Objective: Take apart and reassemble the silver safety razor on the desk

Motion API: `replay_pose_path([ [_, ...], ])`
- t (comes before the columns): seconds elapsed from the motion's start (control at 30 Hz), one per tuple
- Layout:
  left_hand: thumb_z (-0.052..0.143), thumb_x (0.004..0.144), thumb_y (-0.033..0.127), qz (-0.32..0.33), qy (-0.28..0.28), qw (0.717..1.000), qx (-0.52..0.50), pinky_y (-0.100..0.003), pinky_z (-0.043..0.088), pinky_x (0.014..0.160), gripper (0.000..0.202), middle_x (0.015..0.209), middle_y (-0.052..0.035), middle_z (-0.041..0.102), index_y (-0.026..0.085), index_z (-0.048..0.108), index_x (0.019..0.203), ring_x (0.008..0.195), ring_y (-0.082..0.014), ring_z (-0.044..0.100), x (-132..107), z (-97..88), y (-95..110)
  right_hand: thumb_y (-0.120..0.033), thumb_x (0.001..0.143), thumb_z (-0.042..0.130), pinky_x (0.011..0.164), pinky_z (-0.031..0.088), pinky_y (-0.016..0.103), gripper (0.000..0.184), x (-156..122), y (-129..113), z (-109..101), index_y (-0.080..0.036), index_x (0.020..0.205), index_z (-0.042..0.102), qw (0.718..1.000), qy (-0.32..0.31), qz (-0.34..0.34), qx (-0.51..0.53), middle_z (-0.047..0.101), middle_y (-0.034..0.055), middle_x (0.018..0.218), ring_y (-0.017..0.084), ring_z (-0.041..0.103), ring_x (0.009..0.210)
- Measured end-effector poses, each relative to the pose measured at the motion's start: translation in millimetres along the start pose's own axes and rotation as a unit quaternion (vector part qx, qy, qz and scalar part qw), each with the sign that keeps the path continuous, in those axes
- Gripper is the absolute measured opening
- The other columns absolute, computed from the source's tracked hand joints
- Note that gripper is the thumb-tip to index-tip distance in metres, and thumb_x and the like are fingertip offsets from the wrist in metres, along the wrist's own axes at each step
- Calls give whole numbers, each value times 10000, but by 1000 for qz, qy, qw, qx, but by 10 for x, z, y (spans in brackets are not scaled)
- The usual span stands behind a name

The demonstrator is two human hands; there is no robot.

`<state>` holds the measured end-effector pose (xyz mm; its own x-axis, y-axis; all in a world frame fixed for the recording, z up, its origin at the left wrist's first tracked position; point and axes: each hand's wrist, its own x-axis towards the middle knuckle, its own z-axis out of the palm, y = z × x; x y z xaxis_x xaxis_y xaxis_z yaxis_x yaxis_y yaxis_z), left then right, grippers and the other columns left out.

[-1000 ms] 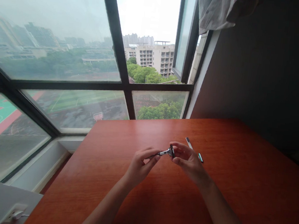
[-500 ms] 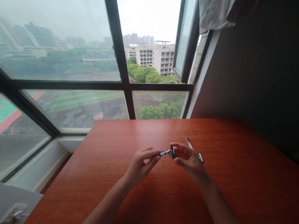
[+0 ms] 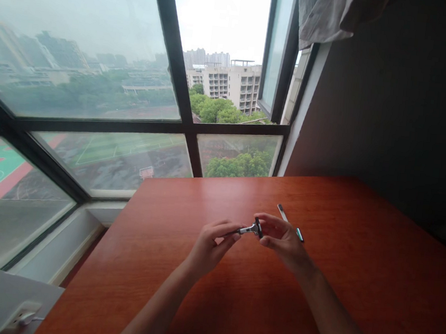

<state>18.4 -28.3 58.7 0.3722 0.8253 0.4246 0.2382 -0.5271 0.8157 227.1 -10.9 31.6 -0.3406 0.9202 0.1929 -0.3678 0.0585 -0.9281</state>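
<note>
A razor (image 3: 248, 229) with a silver neck and a dark head is held between my two hands, above the table. My left hand (image 3: 210, 243) pinches its handle between thumb and fingers, hiding most of it. On the other side, my right hand (image 3: 284, 242) has its thumb and fingertips closed about the dark razor head (image 3: 258, 227). Just behind my right hand lies a second long, thin item (image 3: 282, 212), silver-white with a dark end, on the table. A teal and black piece (image 3: 300, 235) shows past my right hand; it looks like the same item's other end.
The reddish-brown wooden table (image 3: 139, 243) reaches to the windows. A window sash (image 3: 277, 50) stands open at the back, with a grey cloth (image 3: 326, 18) hanging beside it. At lower left, a plug sits in a wall socket (image 3: 21, 318).
Almost nothing differs. The razor and both hands keep the same pose, with only a very slight shift of the view.
</note>
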Motion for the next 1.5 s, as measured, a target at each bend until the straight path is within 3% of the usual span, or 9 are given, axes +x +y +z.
replay_pose_path([
  [0.33,546,898,274,-1,-1,1000,-7,-246,414,651,260,806,-78,641,160,707,1068,717,-156,550,8,-6,12,-238,637,833,703,491,246,464,10,1,21,-281,1078,696,1000,-9,-2,18,702,24,894,135,620,783],
  [0.57,538,902,269,-3,-2,1000,-3,-248,417,662,245,826,-81,645,150,705,1036,732,-159,555,1,-5,-5,-304,629,835,708,500,290,494,9,5,26,-251,1098,688,1000,-1,-1,-16,691,39,876,160,617,787],
  [0.87,512,915,292,-3,-4,1000,20,-249,409,650,253,819,-74,622,148,688,1027,724,-153,534,-3,-9,-52,-248,659,814,714,508,268,475,18,-12,29,-259,1114,679,999,-5,5,-33,682,15,843,131,611,757],
  [1.5,510,915,318,-4,23,998,60,-237,400,617,262,789,-62,626,154,688,1016,697,-145,525,-9,11,-93,-297,695,788,698,499,265,480,33,-61,10,-225,1147,640,996,5,-9,-89,634,16,813,141,592,757],
])
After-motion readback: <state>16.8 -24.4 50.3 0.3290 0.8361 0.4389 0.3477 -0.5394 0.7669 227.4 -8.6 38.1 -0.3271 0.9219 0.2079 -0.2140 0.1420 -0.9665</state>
